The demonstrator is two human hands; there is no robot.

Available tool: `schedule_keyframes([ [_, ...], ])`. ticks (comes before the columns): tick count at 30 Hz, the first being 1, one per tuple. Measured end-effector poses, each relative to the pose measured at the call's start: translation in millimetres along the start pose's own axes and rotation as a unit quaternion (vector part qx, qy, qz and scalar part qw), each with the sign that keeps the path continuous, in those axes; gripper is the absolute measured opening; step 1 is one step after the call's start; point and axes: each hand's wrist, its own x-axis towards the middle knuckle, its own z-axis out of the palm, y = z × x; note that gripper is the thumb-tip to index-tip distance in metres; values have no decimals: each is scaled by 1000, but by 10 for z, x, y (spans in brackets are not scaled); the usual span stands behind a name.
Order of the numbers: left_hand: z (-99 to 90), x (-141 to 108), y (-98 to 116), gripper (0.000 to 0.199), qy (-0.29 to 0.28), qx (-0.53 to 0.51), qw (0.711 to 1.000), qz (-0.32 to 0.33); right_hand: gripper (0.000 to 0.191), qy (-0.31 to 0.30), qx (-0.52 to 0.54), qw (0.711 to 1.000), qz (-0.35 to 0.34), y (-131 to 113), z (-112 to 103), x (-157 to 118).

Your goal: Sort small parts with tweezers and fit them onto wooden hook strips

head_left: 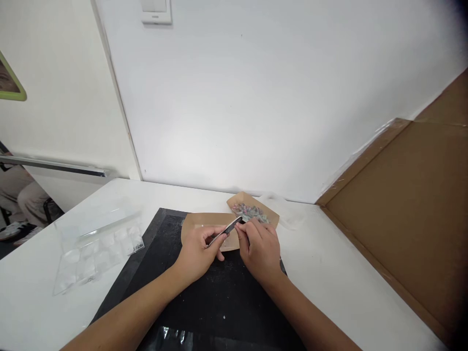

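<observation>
Between the thumb and fingers of my left hand (199,251) is a slim, dark strip with a pale edge (231,226), tilted up to the right. The fingers of my right hand (261,246) are pinched together at the strip's upper end; what they hold is too small and covered to make out. Both hands are over a brown paper tray (188,225), which they partly hide. Just behind my right hand, a second brown paper tray (239,197) contains a heap of small grey and pink pieces (250,212).
A black mat (219,302) lies under my forearms on the white table (22,287). To the left is a clear compartment box (95,258) with its lid raised. Crumpled clear plastic (288,212) lies by the wall. Cardboard (402,209) stands along the right side. Another person's legs (31,197) show at far left.
</observation>
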Motion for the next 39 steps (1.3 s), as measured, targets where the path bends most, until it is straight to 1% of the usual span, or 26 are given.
schedule_keyframes([
  [2,0,2,-8,40,-1,2,1000,0,20,-7,14,1000,-10,-10,3,-6],
  [5,1,3,-17,41,6,12,1000,-12,19,6,12,1000,-12,-10,3,-7],
  [9,5,-3,-11,39,2,2,1000,-5,18,24,-10,1000,14,41,8,-1],
  [12,3,-8,4,38,-4,0,1000,6,17,15,-2,1000,23,48,17,-7],
  [16,0,-9,21,39,3,0,1000,2,17,-1,33,999,4,-6,13,-20],
  [19,1,-6,29,40,4,-1,1000,1,16,8,30,1000,-1,-19,-2,-17],
  [24,1,-3,22,38,-1,-2,1000,6,14,26,15,999,16,47,-9,3],
  [31,-7,-7,2,38,-21,2,1000,6,15,20,26,999,20,60,28,-15],
  [39,-4,-4,18,37,-19,6,1000,7,13,9,41,999,27,63,33,-33],
])
